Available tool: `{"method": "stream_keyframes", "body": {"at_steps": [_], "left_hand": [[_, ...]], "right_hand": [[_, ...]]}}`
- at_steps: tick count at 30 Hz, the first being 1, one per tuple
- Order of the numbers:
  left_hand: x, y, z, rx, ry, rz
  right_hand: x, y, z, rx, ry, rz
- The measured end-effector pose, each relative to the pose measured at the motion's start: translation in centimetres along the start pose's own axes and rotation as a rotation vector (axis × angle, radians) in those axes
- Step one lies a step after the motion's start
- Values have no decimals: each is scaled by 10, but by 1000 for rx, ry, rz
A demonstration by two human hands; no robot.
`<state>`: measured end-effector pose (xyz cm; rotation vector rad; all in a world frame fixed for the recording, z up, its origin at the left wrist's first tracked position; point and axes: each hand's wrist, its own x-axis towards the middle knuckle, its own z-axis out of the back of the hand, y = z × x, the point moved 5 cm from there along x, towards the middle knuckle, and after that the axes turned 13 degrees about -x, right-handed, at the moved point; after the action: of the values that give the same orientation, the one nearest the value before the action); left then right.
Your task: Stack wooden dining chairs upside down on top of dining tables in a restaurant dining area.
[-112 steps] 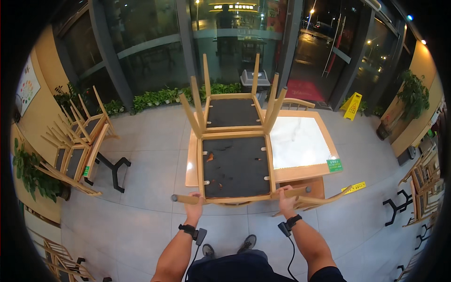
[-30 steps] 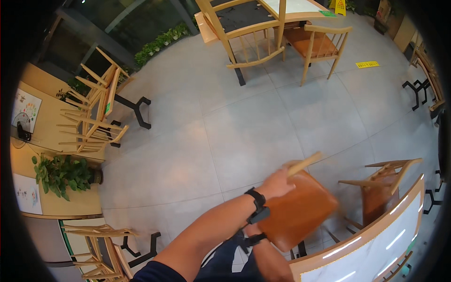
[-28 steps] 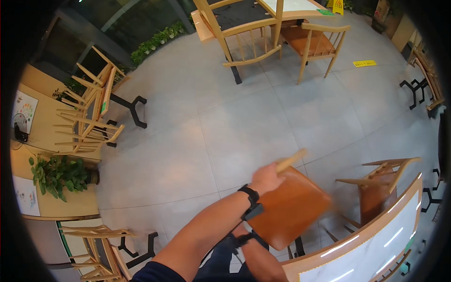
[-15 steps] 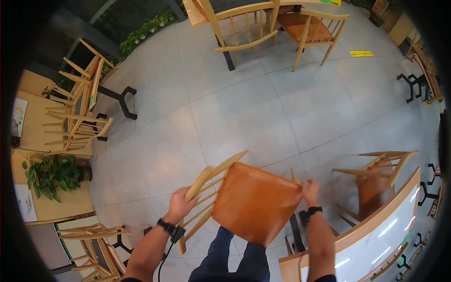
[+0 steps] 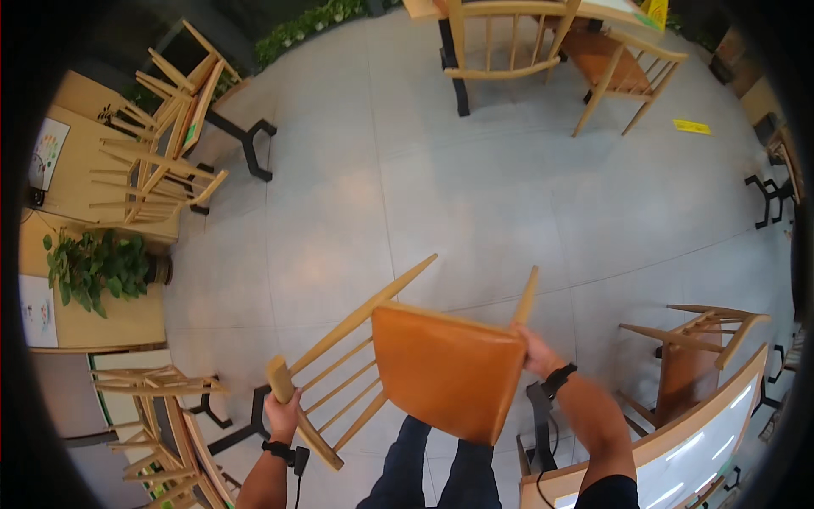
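Note:
A wooden chair (image 5: 448,370) with an orange-brown padded seat hangs tilted in front of my legs, held between both hands. My left hand (image 5: 283,414) is wrapped round the curved top rail of its spindle back. At the other side, my right hand (image 5: 538,351) grips the seat's edge close to a front leg; some of its fingers are hidden beneath. Two of the chair's legs point away from me over the grey floor. Each wrist wears a black band, with a cable at the left one.
A white-topped table (image 5: 678,450) with a tucked-in chair (image 5: 688,373) stands close on my right. Chairs rest upside down on tables at far left (image 5: 170,140) and near left (image 5: 161,416). A potted plant (image 5: 102,267) is at left; another table with chairs (image 5: 509,38) stands ahead.
The chair has turned and tipped: its back has swung left and lower with my left hand. My right hand has shifted slightly left along with the seat. The surroundings have shifted in view.

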<state>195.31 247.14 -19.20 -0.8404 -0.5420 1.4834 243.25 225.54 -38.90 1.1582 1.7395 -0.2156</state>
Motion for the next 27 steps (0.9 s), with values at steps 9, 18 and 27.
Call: {"method": "stream_keyframes", "body": {"at_steps": [9, 18, 27], "left_hand": [[24, 116, 162, -70, -47, 85], [-58, -336, 47, -937, 975, -167], [-165, -319, 98, -1223, 922, -95]], "right_hand": [[-154, 1, -262, -394, -61, 529], [-307, -14, -435, -1560, -400, 875], [-459, 128, -177, -1058, -1154, 968]]}}
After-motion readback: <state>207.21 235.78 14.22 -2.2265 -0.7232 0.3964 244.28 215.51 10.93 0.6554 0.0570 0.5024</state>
